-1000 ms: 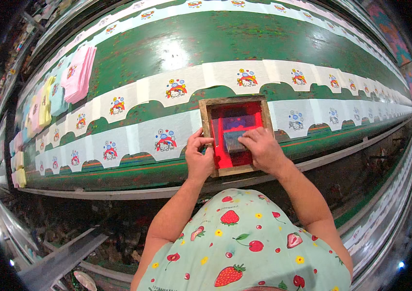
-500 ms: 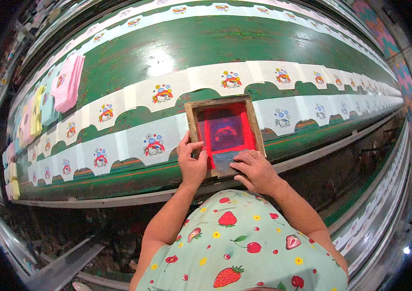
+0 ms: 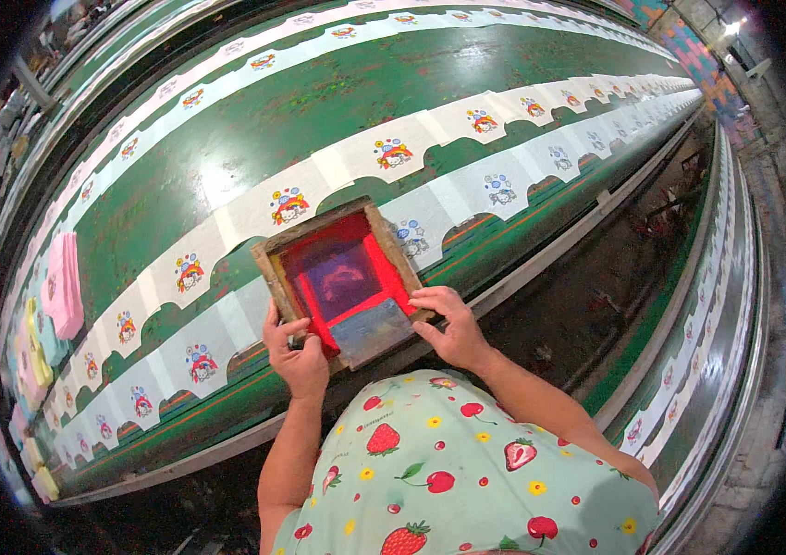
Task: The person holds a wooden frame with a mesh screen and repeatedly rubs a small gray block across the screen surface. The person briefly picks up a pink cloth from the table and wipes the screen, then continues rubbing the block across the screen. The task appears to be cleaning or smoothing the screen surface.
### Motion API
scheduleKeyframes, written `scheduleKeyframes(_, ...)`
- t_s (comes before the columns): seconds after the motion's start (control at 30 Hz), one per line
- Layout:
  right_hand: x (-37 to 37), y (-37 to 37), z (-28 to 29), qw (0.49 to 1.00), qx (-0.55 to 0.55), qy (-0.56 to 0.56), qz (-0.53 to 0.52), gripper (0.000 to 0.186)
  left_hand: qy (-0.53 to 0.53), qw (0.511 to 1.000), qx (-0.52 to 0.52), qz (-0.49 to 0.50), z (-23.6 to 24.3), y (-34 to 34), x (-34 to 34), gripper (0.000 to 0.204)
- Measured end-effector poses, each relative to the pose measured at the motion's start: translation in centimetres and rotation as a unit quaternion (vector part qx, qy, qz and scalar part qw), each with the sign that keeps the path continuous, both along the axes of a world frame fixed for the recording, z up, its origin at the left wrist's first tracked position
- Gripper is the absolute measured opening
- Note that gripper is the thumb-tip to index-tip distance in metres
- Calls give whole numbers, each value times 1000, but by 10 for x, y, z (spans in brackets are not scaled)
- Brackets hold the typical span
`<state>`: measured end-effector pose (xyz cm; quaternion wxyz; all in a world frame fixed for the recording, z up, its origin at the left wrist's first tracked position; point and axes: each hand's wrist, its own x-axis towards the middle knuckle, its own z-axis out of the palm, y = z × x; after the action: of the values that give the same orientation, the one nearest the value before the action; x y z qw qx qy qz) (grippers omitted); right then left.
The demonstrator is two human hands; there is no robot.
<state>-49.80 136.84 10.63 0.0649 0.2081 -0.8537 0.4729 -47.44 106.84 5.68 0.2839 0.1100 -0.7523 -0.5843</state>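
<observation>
A wooden screen-printing frame with red-edged mesh and a dark purple middle is in front of me, tilted over the near row of fabric pieces. My left hand grips its lower left side, thumb against the wood. On the opposite side, my right hand holds the lower right edge with its fingers on the rim. A flat grey squeegee blade lies across the lower end of the mesh, between both hands. Just left of the frame is a white fabric piece; a piece with a blue outline print shows partly at its right.
A long green printing table carries rows of white pieces with colourful prints. Stacked pink pieces and yellow pieces lie at the far left. A pale rail runs along the near edge. Another table with prints stands right.
The view has turned, so the table slants more. My right hand has moved from the squeegee to the frame's right edge. The frame appears farther left and more tilted.
</observation>
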Motion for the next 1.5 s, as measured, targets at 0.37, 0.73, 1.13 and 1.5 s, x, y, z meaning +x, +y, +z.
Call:
scheduleKeyframes(0.37,-60,143,3,999,-20,2,25,46,-14,997,80,-3,-13,134,-57,25)
scheduleKeyframes(0.73,-70,162,12,998,-7,26,65,43,-31,999,41,6,-10,140,-60,23)
scheduleKeyframes(1.13,-84,97,52,927,203,163,270,32,-40,996,82,-8,-16,138,-57,26)
scheduleKeyframes(1.5,-149,62,73,917,238,138,289,33,-30,999,28,-5,-18,137,-57,25)
